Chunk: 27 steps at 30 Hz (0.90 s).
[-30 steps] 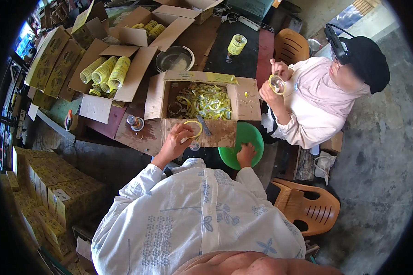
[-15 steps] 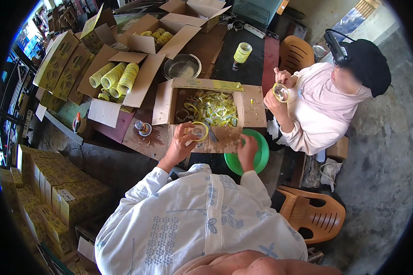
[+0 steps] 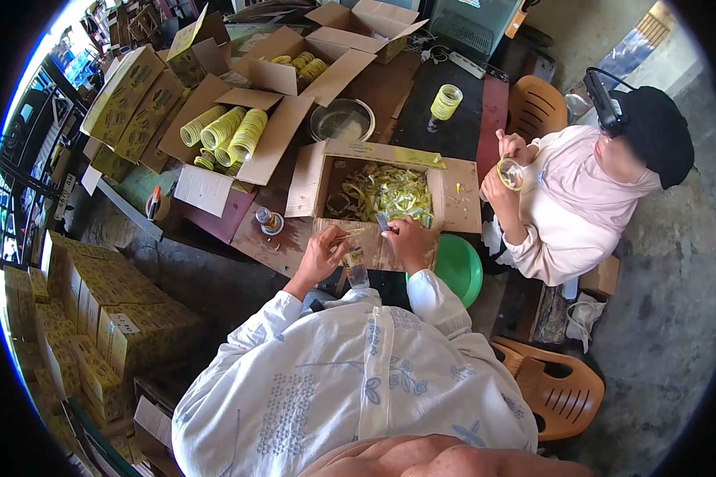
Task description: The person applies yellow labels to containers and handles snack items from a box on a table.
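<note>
My left hand point(image 3: 321, 257) is closed on a clear cup point(image 3: 358, 274) with a yellow rim and a printed patch on its side. The cup hangs tilted beside my fingers, its rim near the carton's front edge. In my right hand point(image 3: 407, 241) is a small grey blade-like tool point(image 3: 383, 222), gripped between thumb and fingers. It points up and left, just right of the cup's rim and apart from it. Beyond both hands stands an open carton point(image 3: 302, 187) holding a heap of yellow and clear strips point(image 3: 390, 191).
A green basin point(image 3: 465, 274) sits by my right forearm. A co-worker point(image 3: 589, 191) at right holds a yellow-rimmed piece point(image 3: 510, 174). Stacked yellow rings point(image 3: 249, 133) fill a carton at left. A metal bowl point(image 3: 366, 119), a bottle point(image 3: 270, 221) and a ring stack point(image 3: 446, 102) stand around.
My right hand has moved left from above the green basin and picked up the grey tool from the carton flap. My left hand has turned the cup, so its side now shows.
</note>
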Tool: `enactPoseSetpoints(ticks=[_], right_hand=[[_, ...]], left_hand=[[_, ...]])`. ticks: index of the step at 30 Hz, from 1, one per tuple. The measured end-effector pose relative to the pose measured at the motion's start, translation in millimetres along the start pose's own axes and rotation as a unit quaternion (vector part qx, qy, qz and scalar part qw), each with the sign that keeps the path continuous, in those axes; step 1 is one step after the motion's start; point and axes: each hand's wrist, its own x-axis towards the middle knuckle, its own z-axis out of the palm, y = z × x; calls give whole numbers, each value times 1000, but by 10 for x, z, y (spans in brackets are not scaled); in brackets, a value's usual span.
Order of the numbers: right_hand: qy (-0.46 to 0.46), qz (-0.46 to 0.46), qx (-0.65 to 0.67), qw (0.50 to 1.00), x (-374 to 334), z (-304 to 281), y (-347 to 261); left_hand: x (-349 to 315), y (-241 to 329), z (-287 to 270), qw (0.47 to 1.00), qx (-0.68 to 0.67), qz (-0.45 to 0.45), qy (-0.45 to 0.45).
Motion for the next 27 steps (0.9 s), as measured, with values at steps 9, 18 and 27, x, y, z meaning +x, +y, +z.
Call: enactPoseSetpoints(ticks=[9,18,27], right_hand=[[24,15,169,985,-46,-183,-203],[167,-126,135,969,-354,-453,-784],[174,-153,100,968,-395,-541,-913]], left_hand=[[60,-117,116,983,44,151,90],[168,104,111,971,93,180,127],[231,198,216,965,150,176,127]])
